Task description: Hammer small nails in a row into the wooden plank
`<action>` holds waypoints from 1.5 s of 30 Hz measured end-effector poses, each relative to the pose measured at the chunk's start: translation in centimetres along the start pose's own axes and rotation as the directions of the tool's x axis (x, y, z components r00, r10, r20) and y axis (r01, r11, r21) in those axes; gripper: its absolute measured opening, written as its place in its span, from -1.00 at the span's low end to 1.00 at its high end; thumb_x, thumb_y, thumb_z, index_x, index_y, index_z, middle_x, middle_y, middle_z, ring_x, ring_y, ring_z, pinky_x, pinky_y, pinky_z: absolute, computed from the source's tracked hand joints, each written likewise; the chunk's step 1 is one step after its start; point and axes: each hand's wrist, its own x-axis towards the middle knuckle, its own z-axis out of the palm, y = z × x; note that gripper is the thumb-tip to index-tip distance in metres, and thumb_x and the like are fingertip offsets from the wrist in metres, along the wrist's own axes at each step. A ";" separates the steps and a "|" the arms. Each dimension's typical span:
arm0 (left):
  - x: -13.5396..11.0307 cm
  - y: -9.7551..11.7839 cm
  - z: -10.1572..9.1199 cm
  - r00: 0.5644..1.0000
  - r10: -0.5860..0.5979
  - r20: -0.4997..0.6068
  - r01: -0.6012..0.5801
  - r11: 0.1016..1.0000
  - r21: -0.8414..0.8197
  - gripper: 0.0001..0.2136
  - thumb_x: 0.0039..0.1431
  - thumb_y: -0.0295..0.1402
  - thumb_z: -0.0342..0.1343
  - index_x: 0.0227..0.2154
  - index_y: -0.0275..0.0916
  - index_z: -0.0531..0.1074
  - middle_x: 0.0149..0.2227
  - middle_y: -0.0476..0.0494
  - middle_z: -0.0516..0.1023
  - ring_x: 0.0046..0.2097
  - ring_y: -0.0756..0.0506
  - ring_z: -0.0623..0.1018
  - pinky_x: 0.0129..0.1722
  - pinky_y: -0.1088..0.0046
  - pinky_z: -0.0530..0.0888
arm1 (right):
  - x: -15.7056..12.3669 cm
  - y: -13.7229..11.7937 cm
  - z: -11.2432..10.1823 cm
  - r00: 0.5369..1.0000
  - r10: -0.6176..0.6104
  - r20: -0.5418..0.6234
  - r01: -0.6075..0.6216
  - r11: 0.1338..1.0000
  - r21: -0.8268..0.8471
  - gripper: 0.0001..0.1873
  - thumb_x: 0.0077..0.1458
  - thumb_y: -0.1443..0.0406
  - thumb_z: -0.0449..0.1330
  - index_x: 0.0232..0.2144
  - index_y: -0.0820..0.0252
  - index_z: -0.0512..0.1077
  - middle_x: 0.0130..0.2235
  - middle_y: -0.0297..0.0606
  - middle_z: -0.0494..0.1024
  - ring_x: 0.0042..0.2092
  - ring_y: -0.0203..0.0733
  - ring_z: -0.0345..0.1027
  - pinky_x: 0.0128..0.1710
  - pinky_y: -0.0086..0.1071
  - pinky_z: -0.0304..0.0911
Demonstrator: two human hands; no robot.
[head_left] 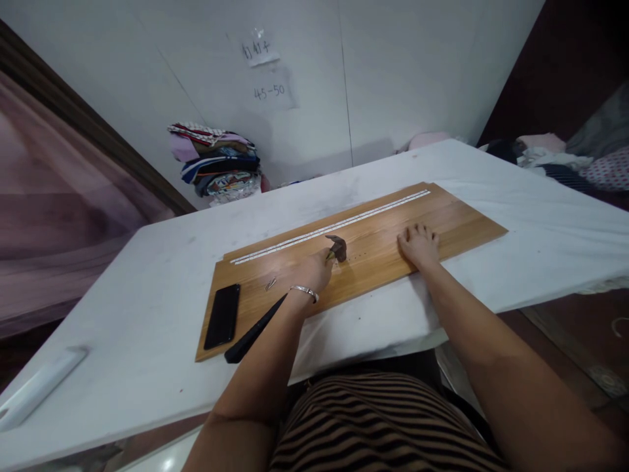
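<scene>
My left hand is wrapped around a claw hammer, gripping it close below the head. Its black handle runs back under my left wrist toward the front edge. The hammer head is over the middle of a wooden board, by a short row of small dark points; whether these are nails or holes is too small to tell. A few loose nails lie left of my left hand. Farther right, my right hand rests palm down on the board, fingers slightly spread, holding nothing.
A black phone lies on the board's left end. Two white ruler-like strips run along its far side. The board lies on a white-covered table. Folded clothes are stacked against the wall; a white roll lies at left.
</scene>
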 end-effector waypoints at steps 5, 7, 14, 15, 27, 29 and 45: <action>0.0 0.0 -0.2 1.000 0.001 -0.018 -0.001 1.000 -0.007 -0.67 0.41 -0.29 -0.06 0.09 -0.17 0.51 -0.04 -0.28 0.67 -0.04 -0.22 0.63 -0.12 0.36 0.44 | 0.1 0.1 0.3 1.000 -0.005 -0.017 0.005 1.000 0.016 -0.44 0.36 0.11 -0.14 0.12 0.32 0.45 0.30 0.16 0.36 0.31 0.19 0.11 0.24 0.09 -0.01; 0.0 -0.1 -0.2 1.000 -0.004 -0.016 0.004 1.000 -0.005 -0.67 0.41 -0.29 -0.05 0.09 -0.16 0.51 -0.04 -0.27 0.68 -0.05 -0.21 0.63 -0.12 0.36 0.44 | 0.1 0.1 0.3 1.000 -0.003 -0.022 0.003 1.000 0.016 -0.44 0.36 0.11 -0.13 0.12 0.31 0.45 0.29 0.16 0.37 0.31 0.19 0.11 0.23 0.09 -0.01; 0.0 -0.2 0.3 1.000 -0.013 -0.010 0.013 0.999 -0.031 -0.67 0.39 -0.29 -0.03 0.09 -0.13 0.52 -0.02 -0.25 0.67 -0.03 -0.21 0.63 -0.09 0.36 0.45 | 0.0 0.1 0.1 1.000 -0.008 -0.012 0.008 1.000 -0.006 -0.44 0.37 0.12 -0.14 0.12 0.33 0.45 0.27 0.17 0.38 0.29 0.19 0.13 0.23 0.08 0.00; 0.0 -0.2 0.3 1.000 -0.012 -0.009 0.012 0.999 -0.033 -0.67 0.39 -0.29 -0.03 0.10 -0.13 0.52 -0.02 -0.25 0.67 -0.03 -0.21 0.63 -0.09 0.36 0.45 | 0.0 0.1 0.1 1.000 -0.008 -0.009 0.008 1.000 -0.008 -0.44 0.37 0.12 -0.14 0.12 0.33 0.45 0.27 0.17 0.39 0.29 0.19 0.13 0.23 0.08 0.00; 0.2 -0.5 0.7 0.999 0.020 -0.042 -0.022 0.998 -0.051 -0.69 0.39 -0.30 -0.03 0.06 -0.16 0.52 -0.01 -0.26 0.67 -0.02 -0.20 0.63 -0.07 0.35 0.46 | 0.2 0.2 0.2 1.000 -0.006 -0.017 0.006 1.000 -0.009 -0.44 0.36 0.12 -0.15 0.12 0.32 0.44 0.28 0.15 0.38 0.29 0.18 0.14 0.22 0.06 0.01; 0.2 -0.5 0.9 0.999 0.024 -0.049 -0.027 0.998 -0.063 -0.69 0.39 -0.31 -0.03 0.05 -0.17 0.52 -0.01 -0.26 0.67 -0.02 -0.19 0.63 -0.06 0.35 0.46 | 0.1 0.1 0.1 1.000 -0.004 -0.009 0.004 1.000 -0.019 -0.44 0.36 0.11 -0.14 0.13 0.32 0.44 0.29 0.15 0.37 0.29 0.17 0.15 0.23 0.05 0.01; 0.0 0.2 0.4 0.991 -0.114 0.071 0.134 0.783 -0.607 -0.61 0.38 -0.07 -0.02 -0.07 -0.21 0.59 -0.18 -0.16 0.67 -0.28 -0.06 0.60 -0.33 0.47 0.51 | -4.3 -5.1 0.1 0.983 -0.108 0.146 -0.094 0.386 0.918 -0.42 0.08 0.03 0.22 0.10 0.15 0.44 0.03 -0.03 0.63 0.06 0.00 0.51 0.06 -0.09 0.39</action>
